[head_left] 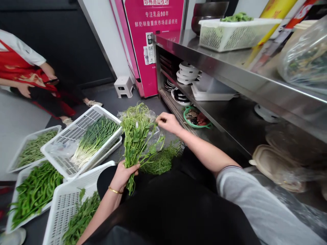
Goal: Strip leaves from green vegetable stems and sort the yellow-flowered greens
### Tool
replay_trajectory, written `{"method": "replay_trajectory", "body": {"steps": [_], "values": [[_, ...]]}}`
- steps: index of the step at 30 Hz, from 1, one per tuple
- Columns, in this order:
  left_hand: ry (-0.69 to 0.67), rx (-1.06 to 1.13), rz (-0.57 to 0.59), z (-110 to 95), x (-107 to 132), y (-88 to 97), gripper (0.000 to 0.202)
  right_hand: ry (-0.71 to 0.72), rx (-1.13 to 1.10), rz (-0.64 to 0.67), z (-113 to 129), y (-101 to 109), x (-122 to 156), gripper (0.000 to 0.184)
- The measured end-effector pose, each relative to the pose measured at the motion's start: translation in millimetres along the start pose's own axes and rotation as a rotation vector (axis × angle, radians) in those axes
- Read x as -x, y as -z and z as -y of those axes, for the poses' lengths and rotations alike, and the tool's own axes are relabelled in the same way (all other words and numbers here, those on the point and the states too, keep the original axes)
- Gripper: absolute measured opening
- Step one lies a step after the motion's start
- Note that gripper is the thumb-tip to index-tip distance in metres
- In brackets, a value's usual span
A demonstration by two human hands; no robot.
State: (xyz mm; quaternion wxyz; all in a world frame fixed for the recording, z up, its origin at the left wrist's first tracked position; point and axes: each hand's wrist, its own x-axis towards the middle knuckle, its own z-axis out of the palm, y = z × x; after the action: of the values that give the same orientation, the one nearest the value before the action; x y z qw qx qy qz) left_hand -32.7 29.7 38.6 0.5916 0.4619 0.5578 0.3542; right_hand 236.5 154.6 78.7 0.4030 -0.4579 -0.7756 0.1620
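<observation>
My left hand (124,175) is closed around the lower stems of a bunch of leafy greens (135,136), which look like pea shoots with thin curly tendrils at the top. The bunch stands upright in front of my lap. Just right of its upper leaves is my right hand (170,123), its fingers pinched together. A bit of green shows by those fingertips, but what they grip is too small to make out. Below the bunch lies a pile of loose greens (163,160), with a clear plastic bag (153,136) partly hidden behind the bunch.
On the left are white baskets of green onions (95,136), green peppers (38,190), green beans (38,146) and leafy greens (81,217). A steel shelf (219,68) with dishes runs along my right. A stool (123,86) and a person in a red apron (22,68) are ahead.
</observation>
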Motion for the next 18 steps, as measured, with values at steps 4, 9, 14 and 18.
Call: {"method": "replay_trajectory", "body": {"steps": [4, 9, 14, 18], "values": [[0.004, -0.051, -0.046, 2.6, 1.4, 2.5, 0.025, -0.219, -0.216, -0.234, -11.6, 37.4, 14.4, 0.028], [-0.001, -0.102, -0.041, -2.7, -1.0, 3.5, 0.027, 0.199, 0.203, 0.27, 16.6, 36.7, 37.4, 0.025], [-0.034, -0.191, -0.026, -7.7, 0.1, 5.9, 0.024, 0.265, 0.373, 0.784, 27.8, 8.3, 25.7, 0.022], [-0.029, -0.257, 0.011, -9.1, 2.8, 7.7, 0.024, 0.224, 0.317, 0.851, 26.5, 3.3, 21.8, 0.018]]}}
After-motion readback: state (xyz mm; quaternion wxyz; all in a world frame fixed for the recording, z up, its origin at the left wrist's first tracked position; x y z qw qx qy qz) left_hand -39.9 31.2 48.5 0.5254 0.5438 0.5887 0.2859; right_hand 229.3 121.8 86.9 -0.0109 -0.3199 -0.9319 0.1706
